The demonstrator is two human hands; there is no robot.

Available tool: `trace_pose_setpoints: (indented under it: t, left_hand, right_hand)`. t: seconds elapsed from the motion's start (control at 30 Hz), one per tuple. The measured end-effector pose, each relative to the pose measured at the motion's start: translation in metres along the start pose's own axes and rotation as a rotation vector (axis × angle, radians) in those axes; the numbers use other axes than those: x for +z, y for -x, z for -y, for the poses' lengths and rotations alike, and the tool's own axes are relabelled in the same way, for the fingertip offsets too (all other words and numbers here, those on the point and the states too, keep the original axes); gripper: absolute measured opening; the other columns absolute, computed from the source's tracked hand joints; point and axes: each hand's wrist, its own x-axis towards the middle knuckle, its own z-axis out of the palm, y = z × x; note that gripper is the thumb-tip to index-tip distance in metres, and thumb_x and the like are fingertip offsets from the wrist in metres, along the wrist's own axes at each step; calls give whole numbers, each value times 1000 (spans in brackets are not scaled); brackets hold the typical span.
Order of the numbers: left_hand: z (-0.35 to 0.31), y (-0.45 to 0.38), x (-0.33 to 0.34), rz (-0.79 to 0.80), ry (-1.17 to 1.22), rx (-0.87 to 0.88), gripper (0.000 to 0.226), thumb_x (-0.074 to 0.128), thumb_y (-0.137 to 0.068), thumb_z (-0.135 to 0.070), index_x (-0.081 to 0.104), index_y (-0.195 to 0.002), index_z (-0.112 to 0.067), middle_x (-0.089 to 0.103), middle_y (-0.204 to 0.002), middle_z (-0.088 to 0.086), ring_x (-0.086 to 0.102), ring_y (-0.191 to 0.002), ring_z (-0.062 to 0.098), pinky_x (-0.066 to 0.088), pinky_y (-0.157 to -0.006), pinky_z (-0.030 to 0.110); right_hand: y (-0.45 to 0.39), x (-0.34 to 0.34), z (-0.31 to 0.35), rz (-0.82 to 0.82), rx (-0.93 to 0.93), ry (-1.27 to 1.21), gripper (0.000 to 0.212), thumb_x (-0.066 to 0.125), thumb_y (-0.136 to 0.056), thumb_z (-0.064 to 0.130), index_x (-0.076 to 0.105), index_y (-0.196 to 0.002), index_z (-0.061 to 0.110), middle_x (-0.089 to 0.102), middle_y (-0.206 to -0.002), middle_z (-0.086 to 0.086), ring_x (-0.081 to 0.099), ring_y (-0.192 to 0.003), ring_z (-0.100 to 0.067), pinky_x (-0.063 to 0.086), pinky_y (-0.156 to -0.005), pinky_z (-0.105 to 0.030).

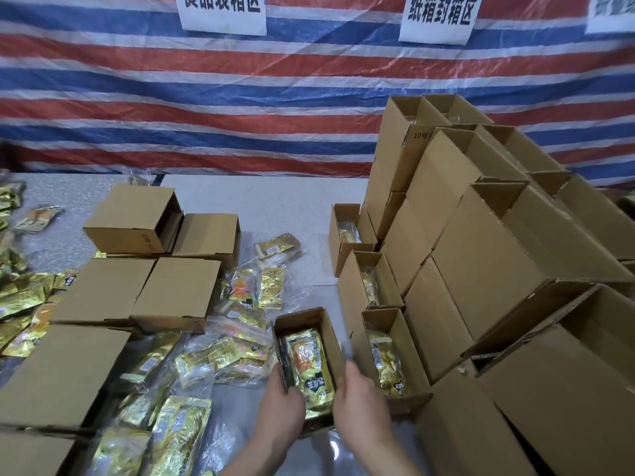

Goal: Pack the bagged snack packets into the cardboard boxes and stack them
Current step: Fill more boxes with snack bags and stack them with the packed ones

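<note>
An open cardboard box (302,324) sits low in the centre, held between both hands. A gold bagged snack packet (309,369) lies inside it. My left hand (281,403) grips the box's near left wall. My right hand (360,400) grips its near right wall. Loose gold snack packets (206,362) in clear bags lie spread on the table to the left of the box. To the right rises a tall stack of boxes (481,255); the nearest filled box (388,352) stands right beside the held one.
Closed-looking cardboard boxes (171,290) lie on the left half of the grey table (268,204). More gold packets (20,304) pile at the far left. A red, white and blue striped tarp (206,97) with white paper signs hangs behind.
</note>
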Motion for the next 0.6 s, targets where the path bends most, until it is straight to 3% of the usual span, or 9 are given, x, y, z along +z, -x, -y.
trace_pose_setpoints:
  t: [0.13,0.2,0.27,0.33,0.43,0.5,0.6]
  left_hand:
    - [-22,-11,5,-2,18,30,55,35,-95,-2,41,-146,-22,64,-96,0,57,-67,16,43,-44,17]
    - [-28,-14,8,-17,5,33,57,35,-97,-2,36,-150,-21,63,-106,-3,56,-68,14,38,-38,10]
    - [-29,-16,11,-9,-9,10,59,34,-98,-4,30,-154,-21,62,-125,6,56,-67,13,39,-39,11]
    - [-28,-14,12,15,-12,8,61,34,-97,-3,29,-154,-23,61,-128,13,57,-70,16,46,-48,19]
    - [-19,-8,14,45,-14,0,53,36,-96,-2,41,-145,-21,65,-119,6,63,-89,17,56,-78,35]
    - [-6,-1,16,70,-50,-29,50,39,-96,-6,44,-142,-25,65,-117,2,64,-93,16,54,-89,39]
    - [15,14,23,128,-100,-2,47,45,-96,-11,46,-139,-29,66,-122,-3,64,-102,14,51,-97,37]
  right_hand:
    - [-17,-4,1,-40,32,0,24,39,-102,19,49,-125,18,69,-100,-2,68,-93,-22,53,-74,-33]
    - [-22,-6,1,-52,26,2,20,39,-102,19,49,-119,18,68,-96,-2,67,-89,-23,48,-67,-33]
    - [-24,-9,-2,-50,12,-1,12,39,-102,20,48,-110,19,67,-92,-2,66,-85,-22,44,-63,-32]
    - [-23,-11,-6,-35,9,-5,10,40,-102,20,48,-107,20,65,-90,-1,61,-78,-19,42,-61,-31]
    - [-15,-6,-18,-1,19,-27,7,41,-102,20,45,-98,21,59,-83,4,59,-75,-16,47,-64,-31]
    - [-2,0,-27,25,39,-38,10,42,-101,20,42,-92,24,53,-80,10,56,-74,-11,46,-68,-28]
    - [23,10,-40,67,107,-61,9,43,-100,22,47,-107,24,64,-102,5,63,-93,-15,46,-77,-28]
